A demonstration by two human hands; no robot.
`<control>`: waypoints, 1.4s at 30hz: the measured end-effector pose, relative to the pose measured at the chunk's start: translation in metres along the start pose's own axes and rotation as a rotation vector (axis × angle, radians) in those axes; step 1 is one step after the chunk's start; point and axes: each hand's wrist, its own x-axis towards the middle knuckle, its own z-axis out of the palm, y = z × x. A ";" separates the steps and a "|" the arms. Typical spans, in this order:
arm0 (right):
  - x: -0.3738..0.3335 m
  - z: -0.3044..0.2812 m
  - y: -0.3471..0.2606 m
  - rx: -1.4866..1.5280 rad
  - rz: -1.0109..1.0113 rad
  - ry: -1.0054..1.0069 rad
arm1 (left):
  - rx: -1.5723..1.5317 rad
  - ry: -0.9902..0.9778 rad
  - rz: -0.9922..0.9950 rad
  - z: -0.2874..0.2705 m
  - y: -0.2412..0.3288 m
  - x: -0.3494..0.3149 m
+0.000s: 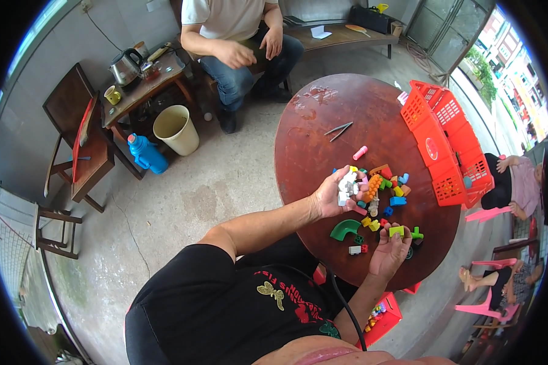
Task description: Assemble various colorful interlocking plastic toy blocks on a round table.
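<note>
My left hand (327,196) is turned palm up over the round wooden table, its fingers curled round several white toy blocks (347,185). Between the fingertips of my right hand (386,258) is a lime-yellow toy block (396,231), held above the near right part of the table. Loose toy blocks lie in a pile around both hands. Among them are a green curved piece (345,229), a blue brick (398,201), an orange bumpy piece (374,187), a green branched piece (416,233) and a white brick (354,250).
Red plastic baskets (431,149) stand along the table's right edge. A pink cylinder (360,152) and a thin V-shaped metal tool (340,131) lie farther back on the table (304,152). Below its near edge is a red container (386,319) with colourful pieces. A person (237,52) sits across.
</note>
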 end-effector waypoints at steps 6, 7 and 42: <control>-0.004 0.010 -0.010 0.007 0.047 -0.018 | -0.001 -0.007 0.002 0.001 0.000 0.000; -0.004 0.009 -0.010 0.008 0.052 -0.042 | -0.007 -0.001 -0.001 0.001 0.000 0.000; 0.020 -0.174 -0.166 -0.148 -0.208 0.235 | 0.025 -0.022 -0.351 -0.005 -0.046 0.006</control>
